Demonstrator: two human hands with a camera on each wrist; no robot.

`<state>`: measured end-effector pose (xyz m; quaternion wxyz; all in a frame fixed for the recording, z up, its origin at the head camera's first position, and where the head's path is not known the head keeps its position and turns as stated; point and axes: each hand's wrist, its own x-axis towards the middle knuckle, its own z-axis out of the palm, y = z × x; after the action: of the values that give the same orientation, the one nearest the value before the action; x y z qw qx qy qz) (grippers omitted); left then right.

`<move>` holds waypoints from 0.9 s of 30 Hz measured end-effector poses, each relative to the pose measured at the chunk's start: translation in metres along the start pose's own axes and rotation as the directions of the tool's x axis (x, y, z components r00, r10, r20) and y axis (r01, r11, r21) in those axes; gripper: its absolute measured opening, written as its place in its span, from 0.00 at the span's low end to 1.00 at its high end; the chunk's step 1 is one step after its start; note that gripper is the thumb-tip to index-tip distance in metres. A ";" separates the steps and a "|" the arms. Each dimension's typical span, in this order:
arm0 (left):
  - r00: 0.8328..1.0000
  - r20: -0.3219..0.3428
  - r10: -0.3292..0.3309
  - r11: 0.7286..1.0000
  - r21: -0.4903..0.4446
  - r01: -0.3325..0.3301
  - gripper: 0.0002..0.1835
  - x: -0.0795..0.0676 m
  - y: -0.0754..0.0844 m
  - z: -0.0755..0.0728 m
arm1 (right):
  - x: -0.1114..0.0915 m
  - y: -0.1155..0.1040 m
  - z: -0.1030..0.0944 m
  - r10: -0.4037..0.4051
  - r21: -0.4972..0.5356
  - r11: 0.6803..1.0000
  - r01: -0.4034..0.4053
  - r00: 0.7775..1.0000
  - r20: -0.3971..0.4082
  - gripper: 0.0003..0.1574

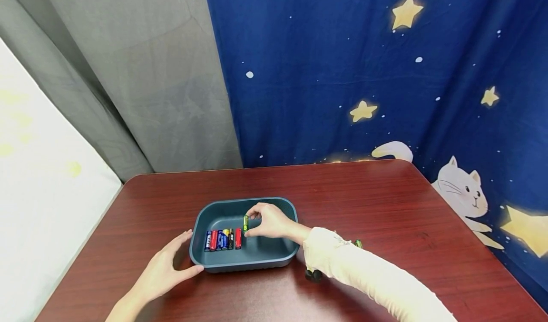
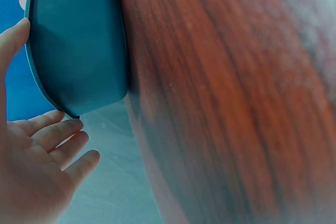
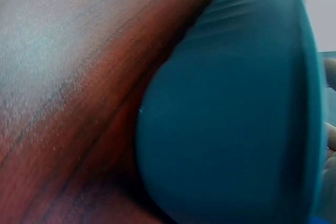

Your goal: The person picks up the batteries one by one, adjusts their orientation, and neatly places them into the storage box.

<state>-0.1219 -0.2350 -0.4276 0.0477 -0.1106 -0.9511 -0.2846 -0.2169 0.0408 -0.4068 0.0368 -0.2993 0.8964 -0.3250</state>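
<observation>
A teal plastic tray (image 1: 246,266) sits on the table. Inside it, toward the left, several batteries (image 1: 219,240) stand side by side in a row, with a red battery (image 1: 238,239) slightly apart at the right end. My right hand (image 1: 272,221) reaches into the tray and pinches a green battery (image 1: 246,223) between thumb and fingers, just right of the red one. At the tray's left end, my left hand (image 1: 164,267) is spread, thumb and fingertips at the rim. In the left wrist view, its fingers (image 2: 58,132) lie extended along the tray's outside (image 2: 79,40).
Beyond the right sleeve (image 1: 364,269), another green battery (image 1: 358,243) shows partly on the reddish-brown table (image 1: 385,198). Small dark round-ended things (image 1: 313,275) lie below the sleeve near the tray's right front corner. Curtains (image 1: 308,74) hang behind the table.
</observation>
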 end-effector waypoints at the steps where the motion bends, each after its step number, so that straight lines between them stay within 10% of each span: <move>1: 1.000 0.002 -0.001 1.000 0.000 0.001 0.46 0.000 0.000 0.000 | 0.001 0.000 0.002 0.008 0.000 1.000 -0.008 1.000 0.007 0.26; 27: 0.999 0.025 -0.023 1.000 0.009 0.023 0.47 0.001 0.001 -0.002 | 0.010 0.004 0.032 0.053 -0.141 0.989 -0.042 0.996 0.075 0.25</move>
<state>-0.1229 -0.2350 -0.4258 0.0330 -0.1029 -0.9541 -0.2793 -0.2183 0.0198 -0.4334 0.0587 -0.2924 0.9215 -0.2488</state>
